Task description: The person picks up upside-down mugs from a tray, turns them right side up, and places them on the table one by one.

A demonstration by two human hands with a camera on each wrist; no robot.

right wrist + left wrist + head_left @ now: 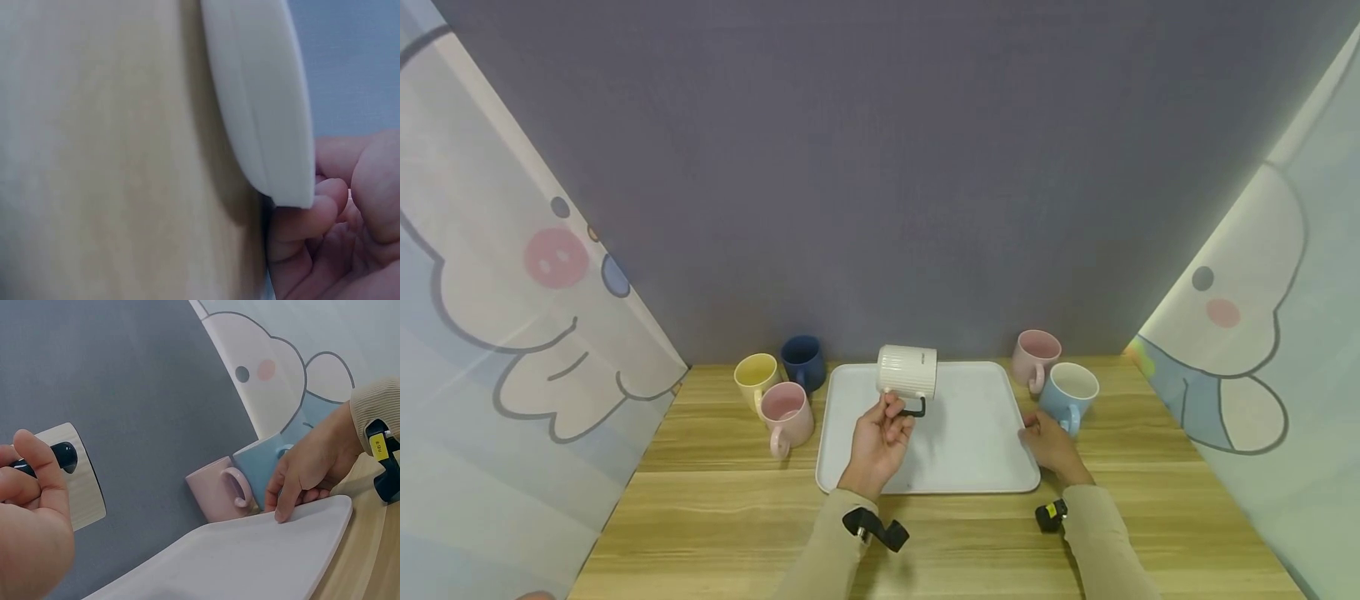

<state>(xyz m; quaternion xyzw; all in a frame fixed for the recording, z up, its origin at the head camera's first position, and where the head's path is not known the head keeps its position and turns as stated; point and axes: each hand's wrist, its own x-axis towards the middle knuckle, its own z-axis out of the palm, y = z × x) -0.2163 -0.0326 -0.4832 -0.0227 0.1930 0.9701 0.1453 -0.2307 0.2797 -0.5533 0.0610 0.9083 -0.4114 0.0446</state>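
My left hand [878, 446] holds a white ribbed mug [908, 371] by its dark handle [914, 409], over the white rectangular tray [970, 450]. The mug lies tipped on its side in the air, handle towards me. In the left wrist view the fingers curl round that dark handle [65, 456]. At the tray's right edge, my right hand [1051, 446] grips the rim between thumb and fingers. The right wrist view has fingertips [306, 219] under the tray's edge [275, 112]. A light blue mug [1070, 392] stands close beside this hand.
Left of the tray stand a yellow mug [757, 379], a dark blue mug [803, 362] and a pink mug [787, 414]. Another pink mug [1036, 354] is behind the light blue one. A grey wall [880, 183] rises behind the wooden table [715, 525], with printed curtains [1225, 350] at the sides.
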